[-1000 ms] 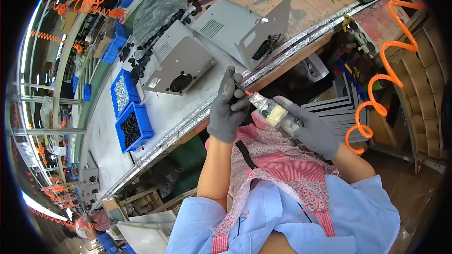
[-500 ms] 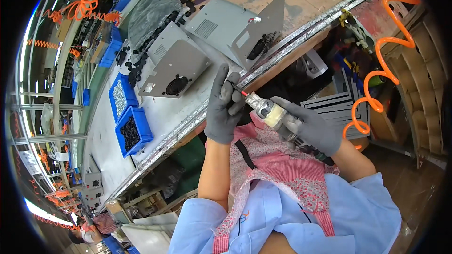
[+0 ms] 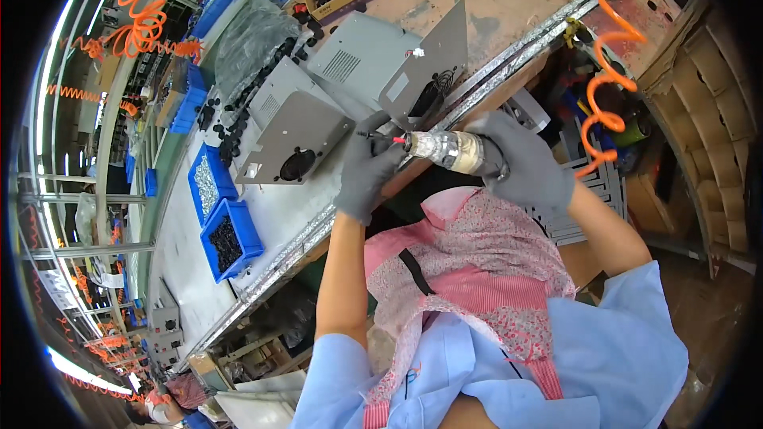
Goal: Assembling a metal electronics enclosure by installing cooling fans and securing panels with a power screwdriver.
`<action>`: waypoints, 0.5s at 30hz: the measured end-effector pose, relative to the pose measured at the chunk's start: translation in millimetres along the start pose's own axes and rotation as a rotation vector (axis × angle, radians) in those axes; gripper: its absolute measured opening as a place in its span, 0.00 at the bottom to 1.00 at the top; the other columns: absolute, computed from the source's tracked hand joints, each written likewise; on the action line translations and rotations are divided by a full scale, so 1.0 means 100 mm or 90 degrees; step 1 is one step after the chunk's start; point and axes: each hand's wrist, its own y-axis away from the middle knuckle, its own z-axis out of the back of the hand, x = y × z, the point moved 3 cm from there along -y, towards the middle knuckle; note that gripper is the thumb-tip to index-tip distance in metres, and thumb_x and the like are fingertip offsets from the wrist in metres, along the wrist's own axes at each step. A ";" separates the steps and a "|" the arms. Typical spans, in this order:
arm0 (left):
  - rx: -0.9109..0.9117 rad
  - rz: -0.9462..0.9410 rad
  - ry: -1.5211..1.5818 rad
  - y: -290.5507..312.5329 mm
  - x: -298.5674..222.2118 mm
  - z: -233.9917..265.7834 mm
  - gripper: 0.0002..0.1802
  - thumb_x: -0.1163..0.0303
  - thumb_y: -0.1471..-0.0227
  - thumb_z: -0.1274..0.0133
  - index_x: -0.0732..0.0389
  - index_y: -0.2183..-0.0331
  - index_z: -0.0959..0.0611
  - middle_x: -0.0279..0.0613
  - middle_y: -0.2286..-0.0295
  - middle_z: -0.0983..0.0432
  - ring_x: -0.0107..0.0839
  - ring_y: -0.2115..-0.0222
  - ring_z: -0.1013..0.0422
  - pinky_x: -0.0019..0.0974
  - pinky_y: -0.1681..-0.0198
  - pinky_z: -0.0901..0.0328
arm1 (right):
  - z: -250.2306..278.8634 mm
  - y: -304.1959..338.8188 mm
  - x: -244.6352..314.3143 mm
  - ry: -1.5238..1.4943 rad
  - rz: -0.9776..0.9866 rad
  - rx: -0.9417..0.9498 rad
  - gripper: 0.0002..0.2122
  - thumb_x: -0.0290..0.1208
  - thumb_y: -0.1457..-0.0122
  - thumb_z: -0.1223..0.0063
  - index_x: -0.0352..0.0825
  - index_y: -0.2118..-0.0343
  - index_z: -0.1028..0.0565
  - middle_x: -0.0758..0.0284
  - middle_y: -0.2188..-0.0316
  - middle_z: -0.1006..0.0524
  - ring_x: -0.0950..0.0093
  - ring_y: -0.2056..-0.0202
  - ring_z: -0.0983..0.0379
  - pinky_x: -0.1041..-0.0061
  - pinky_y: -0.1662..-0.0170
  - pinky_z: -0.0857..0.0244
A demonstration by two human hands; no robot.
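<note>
Near the metal-trimmed edge of the pale bench [image 3: 278,208], a grey-gloved right hand [image 3: 520,160] wraps closely around a silver cylindrical power driver [image 3: 457,152] — its red tip pointing left. The grey-gloved left hand [image 3: 367,176] curls partway about that tip; whether it pinches anything, I cannot tell. The step seems to be fitting or steadying the tip, calling next for straight alignment. One blue plastic bin [image 3: 245,264] holds small black parts — another [image 3: 225,171], silver ones.

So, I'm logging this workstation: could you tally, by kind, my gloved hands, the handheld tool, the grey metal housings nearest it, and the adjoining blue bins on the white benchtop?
Gloved hands: 2
Handheld tool: 1
Grey metal housings: 2
Blue bins: 2
Total: 7
</note>
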 end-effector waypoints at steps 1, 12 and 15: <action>0.044 0.031 -0.116 -0.16 -0.01 0.04 0.32 0.79 0.57 0.42 0.68 0.48 0.34 0.41 0.60 0.27 0.23 0.65 0.28 0.30 0.60 0.32 | -0.02 -0.07 -0.12 0.034 0.044 -0.005 0.26 0.22 0.61 0.46 0.39 0.53 0.32 0.59 0.49 0.34 0.57 0.53 0.32 0.64 0.56 0.33; 0.209 -0.162 -0.634 -0.57 -0.26 -0.09 0.22 0.73 0.58 0.43 0.67 0.57 0.24 0.49 0.66 0.23 0.35 0.67 0.27 0.36 0.61 0.33 | -0.21 -0.41 -0.52 -0.008 0.006 0.080 0.27 0.22 0.63 0.45 0.45 0.54 0.30 0.51 0.40 0.48 0.50 0.44 0.42 0.62 0.47 0.36; 0.111 0.110 -0.412 -0.48 -0.24 -0.12 0.17 0.71 0.55 0.45 0.66 0.60 0.22 0.43 0.65 0.23 0.30 0.66 0.29 0.34 0.61 0.33 | -0.17 -0.43 -0.58 -0.031 0.016 0.091 0.28 0.23 0.65 0.43 0.43 0.54 0.29 0.50 0.41 0.48 0.50 0.42 0.46 0.62 0.43 0.40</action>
